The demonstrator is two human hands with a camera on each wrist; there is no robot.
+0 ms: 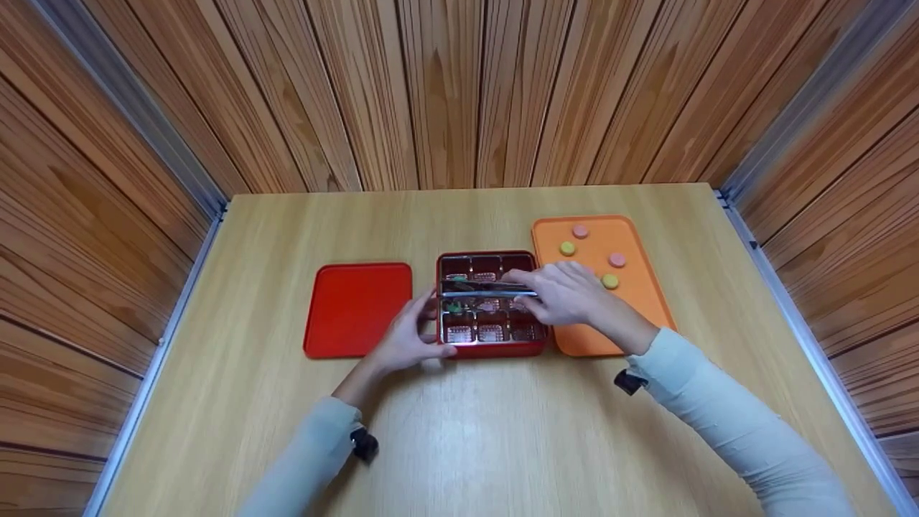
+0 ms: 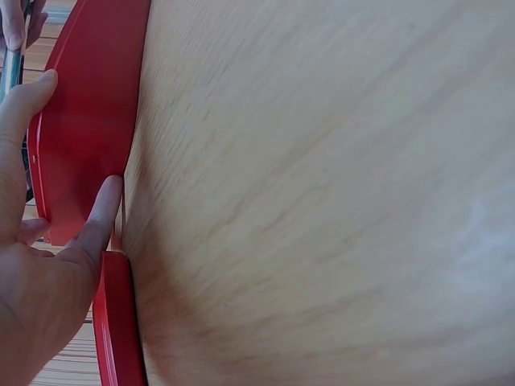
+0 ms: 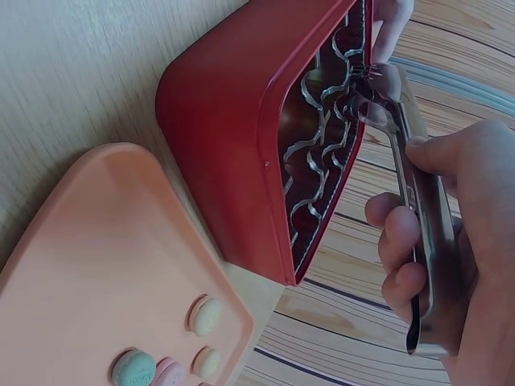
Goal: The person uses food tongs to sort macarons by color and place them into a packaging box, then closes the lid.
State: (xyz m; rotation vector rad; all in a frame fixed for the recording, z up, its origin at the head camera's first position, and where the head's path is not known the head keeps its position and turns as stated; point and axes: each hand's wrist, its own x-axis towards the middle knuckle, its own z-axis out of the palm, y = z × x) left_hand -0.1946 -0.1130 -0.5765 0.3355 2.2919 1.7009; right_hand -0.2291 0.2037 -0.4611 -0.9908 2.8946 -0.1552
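A deep red box (image 1: 499,350) with a clear divided insert stands mid-table. Several of its compartments hold small macarons, among them a green macaron (image 1: 454,306) and a pink macaron (image 1: 489,305). My left hand (image 1: 406,341) holds the box at its near left corner, thumb along the front and fingers at the left side. Above the box, my right hand (image 1: 567,293) grips metal tongs (image 3: 430,233), which lie across it pointing left. The tongs' tips are down in the insert at the left; whether they pinch a macaron I cannot tell.
An orange tray (image 1: 585,341) sits right of the box, bearing several macarons, such as a pink one (image 1: 617,260) and a yellow one (image 1: 567,248); my right arm crosses over it. A flat red lid (image 1: 355,309) lies to the left. Wood-patterned walls surround the table.
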